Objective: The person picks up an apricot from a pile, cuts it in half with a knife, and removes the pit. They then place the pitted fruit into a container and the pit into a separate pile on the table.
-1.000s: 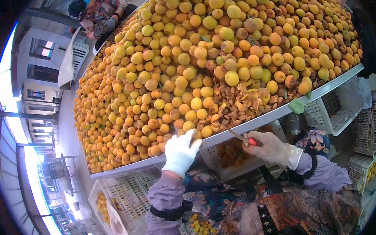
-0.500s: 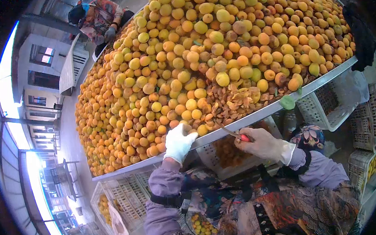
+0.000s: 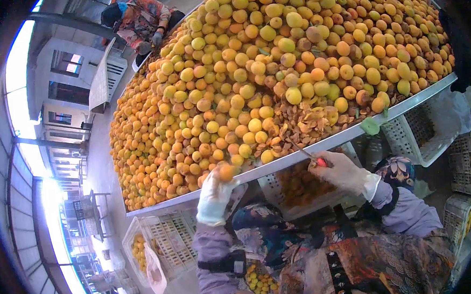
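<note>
A huge heap of yellow-orange apricots (image 3: 273,64) covers a metal-edged table (image 3: 405,106). My left hand (image 3: 214,194), in a white glove, holds one apricot (image 3: 225,172) just off the table's near edge. In a tan glove, my right hand (image 3: 340,172) grips a small red-handled knife (image 3: 307,154) whose blade points up at the table rim. A patch of brown pits and scraps (image 3: 309,122) lies on the table just above the knife.
White plastic crates (image 3: 415,136) stand under the table, one under my hands holding cut fruit (image 3: 302,186). Another crate (image 3: 163,240) sits at lower left. A second person (image 3: 141,20) works at the table's far end. My patterned clothing fills the bottom.
My left hand went from reaching onto the table edge to pulling back with an apricot in it. The right hand with the knife shifted slightly right.
</note>
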A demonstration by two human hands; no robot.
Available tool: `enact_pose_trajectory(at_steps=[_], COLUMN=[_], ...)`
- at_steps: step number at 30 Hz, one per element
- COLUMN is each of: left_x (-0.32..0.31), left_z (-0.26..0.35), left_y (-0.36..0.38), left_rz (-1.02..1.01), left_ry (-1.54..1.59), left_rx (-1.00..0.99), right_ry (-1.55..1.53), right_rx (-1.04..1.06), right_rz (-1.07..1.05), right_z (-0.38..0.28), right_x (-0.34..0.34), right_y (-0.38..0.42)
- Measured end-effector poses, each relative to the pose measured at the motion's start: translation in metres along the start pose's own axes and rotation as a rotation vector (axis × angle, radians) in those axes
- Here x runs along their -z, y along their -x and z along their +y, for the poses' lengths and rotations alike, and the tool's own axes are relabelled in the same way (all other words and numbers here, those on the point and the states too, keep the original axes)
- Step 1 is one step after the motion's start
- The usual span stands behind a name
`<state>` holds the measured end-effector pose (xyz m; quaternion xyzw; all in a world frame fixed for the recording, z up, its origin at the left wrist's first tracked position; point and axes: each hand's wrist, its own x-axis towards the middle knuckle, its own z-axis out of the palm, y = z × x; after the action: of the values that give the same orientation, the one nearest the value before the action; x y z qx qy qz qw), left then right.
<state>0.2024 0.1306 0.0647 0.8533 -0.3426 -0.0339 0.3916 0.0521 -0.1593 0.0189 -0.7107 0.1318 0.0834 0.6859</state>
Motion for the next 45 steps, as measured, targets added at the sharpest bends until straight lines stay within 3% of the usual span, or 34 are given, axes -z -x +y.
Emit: enact_pose_trajectory(at_steps=[2, 4, 6, 8, 10, 12, 14, 16, 18, 20, 22, 23, 26, 32, 34, 40, 42, 43, 45], left_x=[0.024, 0.054, 0.074, 0.089, 0.092, 0.085, 0.064, 0.043, 0.027, 0.014, 0.01, 0.007, 0.012, 0.015, 0.014, 0.018, 0.025, 0.03, 0.047], left_z=[-0.01, 0.011, -0.01, -0.018, -0.016, -0.024, -0.008, 0.012, 0.021, 0.01, -0.014, -0.039, -0.038, -0.037, -0.039, -0.054, -0.051, -0.044, -0.019], left_y=[0.038, 0.07, 0.127, 0.182, 0.203, 0.209, 0.167, 0.097, 0.042, 0.007, -0.019, -0.021, -0.039, -0.051, -0.054, -0.039, -0.037, -0.03, -0.017], left_rz=[0.036, -0.018, -0.112, -0.427, -1.072, -1.05, -0.1, 0.088, 0.019, 0.029, -0.127, -0.221, -0.4, -0.505, -0.559, -0.327, -0.143, -0.084, -0.117], left_ry=[0.261, 0.553, 0.5, 0.193, -0.547, -0.633, -0.521, -0.317, -0.507, -0.732, -0.772, -0.826, -0.91, -0.867, -0.783, -0.617, -0.282, 0.003, 0.047], left_rx=[0.205, 0.602, 0.868, 0.987, 1.034, 1.041, 0.574, 0.396, 0.278, 0.031, -0.015, -0.004, 0.1, 0.186, 0.264, 0.086, 0.219, 0.433, 0.472], right_ry=[0.013, 0.04, 0.076, 0.113, 0.191, 0.194, 0.202, 0.188, 0.193, 0.196, 0.243, 0.244, 0.208, 0.225, 0.293, 0.231, 0.214, 0.192, 0.224], right_rx=[0.003, 0.043, 0.041, 0.041, 0.111, 0.1, 0.09, 0.099, 0.092, 0.078, 0.042, 0.039, 0.052, 0.023, 0.126, 0.061, 0.037, 0.012, 0.023], right_rz=[0.005, 0.027, 0.005, -0.016, -0.023, -0.048, -0.072, -0.116, -0.11, -0.106, -0.133, -0.129, -0.133, -0.185, -0.141, -0.107, -0.123, -0.135, -0.134], right_z=[0.002, 0.005, 0.005, 0.001, -0.006, -0.008, -0.007, -0.001, 0.001, 0.0, -0.003, -0.002, 0.002, -0.001, 0.001, -0.008, -0.005, -0.005, -0.012], right_x=[0.002, 0.0, -0.001, -0.002, -0.004, -0.008, -0.012, -0.017, -0.018, -0.017, -0.014, -0.013, -0.012, -0.012, -0.013, -0.006, -0.006, -0.008, -0.008], right_y=[0.002, 0.003, 0.005, 0.008, 0.011, 0.009, 0.007, 0.002, 0.0, 0.001, 0.003, 0.004, 0.004, 0.003, 0.004, 0.008, 0.007, 0.006, 0.006])
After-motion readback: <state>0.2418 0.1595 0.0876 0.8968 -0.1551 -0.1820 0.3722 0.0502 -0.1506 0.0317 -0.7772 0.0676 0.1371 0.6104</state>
